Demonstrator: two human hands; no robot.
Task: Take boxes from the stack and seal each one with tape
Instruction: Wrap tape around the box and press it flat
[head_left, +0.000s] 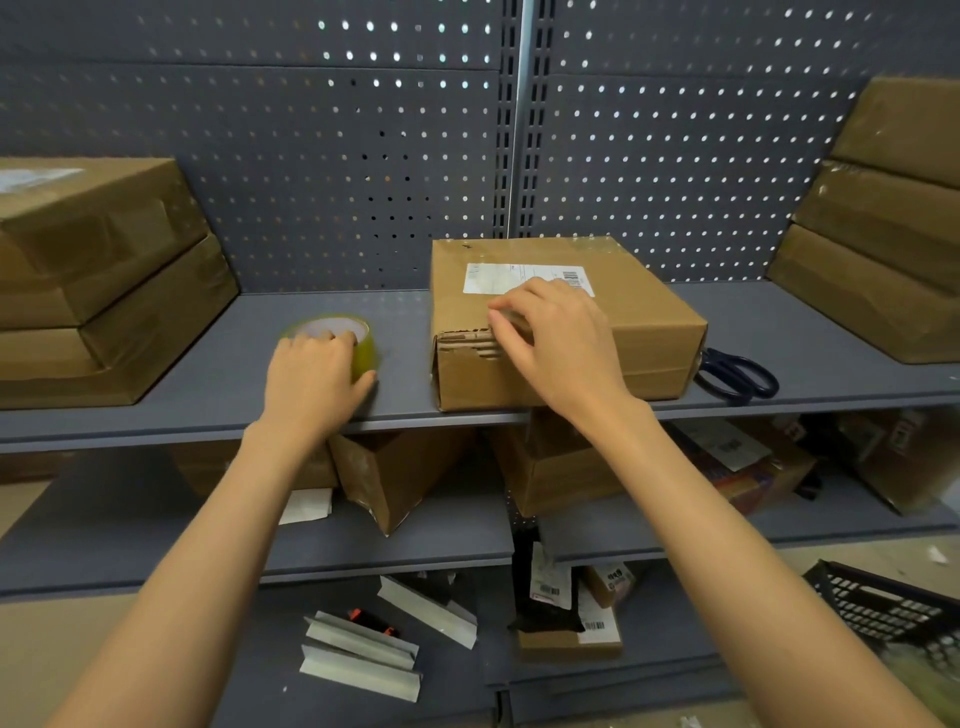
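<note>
Fingers (506, 325) of the right hand (558, 338) are curled down onto the near top edge of a cardboard box (644, 332), while the left hand (311, 374) is closed over a roll of tape (358, 340).

The right fingertips are bunched together at the box's torn front-left edge, where corrugated layers are exposed directly beneath them; whether anything is pinched there cannot be told. A white shipping label (498, 278) is seen just beyond those fingers. The roll is clasped from above, left of the box and apart from it, on the grey shelf (405, 322). Dark-handled scissors (737, 374) are laid beside the box's right side. Stacked boxes (104, 275) are seen far left of the fingers, and another stack (872, 249) far right.
</note>
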